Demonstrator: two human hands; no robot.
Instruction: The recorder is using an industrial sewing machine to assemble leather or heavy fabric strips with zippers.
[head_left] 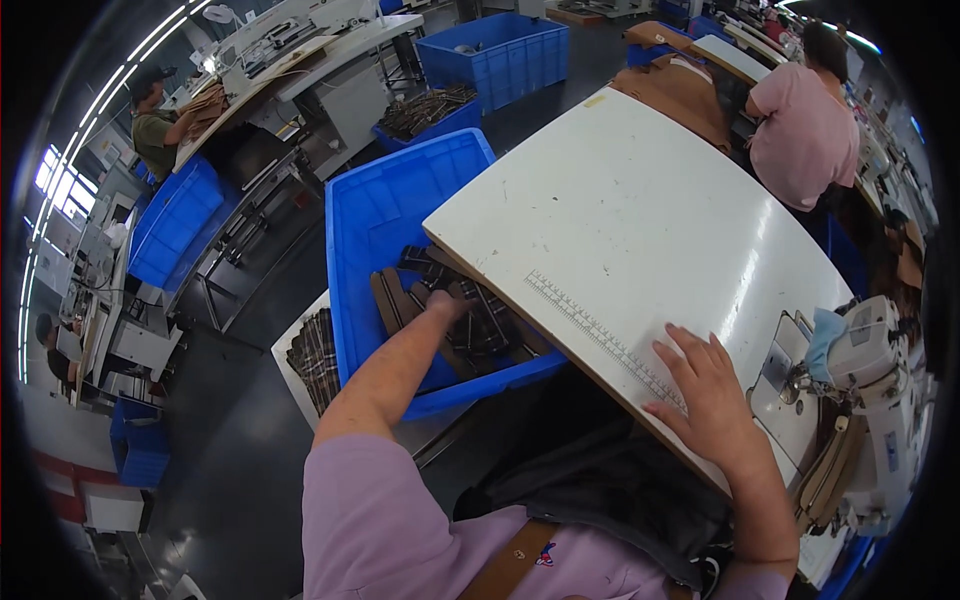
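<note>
Fabric pieces (pixel 470 315), brown and plaid strips, lie piled in the blue bin (pixel 365 220) just left of the white worktop (pixel 640 210). Left hand (pixel 447 303) reaches down into the bin, touching the pile; cannot tell if fingers are curled or spread. Right hand (pixel 705 385) rests flat, fingers spread, on the worktop's near edge beside the printed ruler strip (pixel 590 330). Sewing machine (pixel 870 370) sits at far right. More plaid pieces (pixel 315 355) lie stacked outside the bin's left wall.
</note>
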